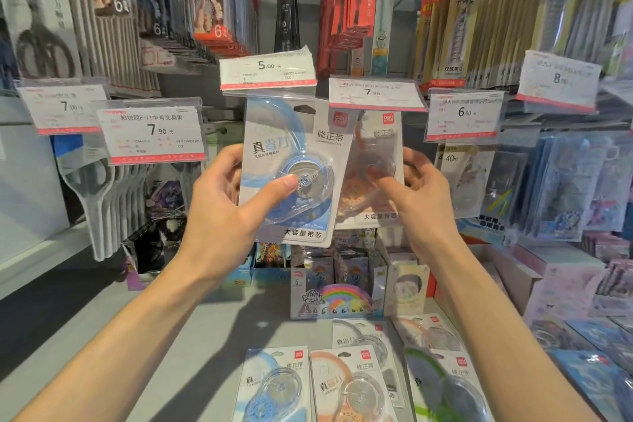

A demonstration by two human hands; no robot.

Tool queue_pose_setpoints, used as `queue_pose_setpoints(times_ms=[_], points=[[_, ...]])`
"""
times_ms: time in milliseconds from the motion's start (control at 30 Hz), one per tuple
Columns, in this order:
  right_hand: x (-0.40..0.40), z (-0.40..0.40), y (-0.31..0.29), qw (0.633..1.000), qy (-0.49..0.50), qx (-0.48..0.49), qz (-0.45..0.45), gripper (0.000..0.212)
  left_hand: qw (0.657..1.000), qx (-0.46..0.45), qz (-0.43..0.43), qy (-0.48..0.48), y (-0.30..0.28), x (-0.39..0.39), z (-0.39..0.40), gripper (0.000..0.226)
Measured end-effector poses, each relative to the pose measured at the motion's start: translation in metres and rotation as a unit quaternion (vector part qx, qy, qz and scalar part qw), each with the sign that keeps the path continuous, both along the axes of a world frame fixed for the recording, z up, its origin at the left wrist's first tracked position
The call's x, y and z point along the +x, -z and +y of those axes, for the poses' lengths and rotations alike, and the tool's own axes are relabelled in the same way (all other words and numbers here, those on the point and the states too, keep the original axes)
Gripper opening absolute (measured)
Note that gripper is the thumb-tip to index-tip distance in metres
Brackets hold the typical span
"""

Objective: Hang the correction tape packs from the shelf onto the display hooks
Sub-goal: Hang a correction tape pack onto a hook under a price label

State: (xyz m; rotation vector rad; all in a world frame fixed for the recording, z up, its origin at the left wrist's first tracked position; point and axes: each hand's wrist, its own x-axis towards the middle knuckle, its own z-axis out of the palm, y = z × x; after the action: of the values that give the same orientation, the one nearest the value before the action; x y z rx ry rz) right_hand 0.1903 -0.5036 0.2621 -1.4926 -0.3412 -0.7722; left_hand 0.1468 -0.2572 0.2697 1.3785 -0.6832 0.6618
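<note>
My left hand grips a blue correction tape pack, thumb pressed on its clear blister, holding it upright just under the 5.00 price tag. The pack's hang hole sits at the tag's lower edge; the hook itself is hidden. My right hand pinches an orange correction tape pack that is partly behind the blue one, below the 7.90 price tag. On the grey shelf below lie several more packs: a blue one, an orange one, a green one.
Hanging scissors packs fill the hooks at left, with a second 7.90 tag. Other tape packs hang at right under a 6.00 tag. Boxes of toy cards stand at the back of the shelf.
</note>
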Motion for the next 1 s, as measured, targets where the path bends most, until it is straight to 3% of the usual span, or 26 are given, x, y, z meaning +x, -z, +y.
queue_pose_setpoints(times_ms=[200, 333, 433, 533, 667, 733, 900, 1000], points=[[0.028, 0.009, 0.009, 0.998, 0.044, -0.017, 0.027, 0.049, 1.000, 0.015, 0.017, -0.002, 0.003, 0.005, 0.000, 0.039], [0.039, 0.014, 0.011, 0.990, 0.094, -0.090, 0.057, 0.059, 0.999, 0.031, 0.027, -0.008, 0.005, 0.006, 0.003, 0.037], [0.036, 0.014, 0.009, 0.980, 0.125, -0.137, 0.075, 0.052, 0.999, 0.037, 0.026, -0.018, 0.006, 0.006, 0.004, 0.039], [0.022, 0.009, 0.007, 0.976, 0.133, -0.156, 0.070, 0.042, 0.999, 0.042, 0.026, -0.018, 0.008, 0.006, 0.003, 0.043], [0.003, -0.005, 0.012, 0.969, 0.182, -0.159, 0.054, 0.057, 0.998, 0.049, 0.042, -0.016, 0.013, 0.010, -0.005, 0.044], [-0.009, -0.007, 0.013, 0.970, 0.190, -0.146, 0.028, 0.050, 0.997, 0.054, 0.059, -0.010, 0.016, 0.014, -0.011, 0.040], [-0.032, 0.002, 0.019, 0.986, 0.086, -0.141, 0.017, 0.014, 0.993, 0.057, 0.102, -0.002, 0.022, 0.027, -0.033, 0.033], [-0.035, 0.009, 0.023, 0.988, 0.002, -0.143, 0.065, 0.022, 0.992, 0.065, 0.112, 0.005, 0.023, 0.030, -0.045, 0.031]])
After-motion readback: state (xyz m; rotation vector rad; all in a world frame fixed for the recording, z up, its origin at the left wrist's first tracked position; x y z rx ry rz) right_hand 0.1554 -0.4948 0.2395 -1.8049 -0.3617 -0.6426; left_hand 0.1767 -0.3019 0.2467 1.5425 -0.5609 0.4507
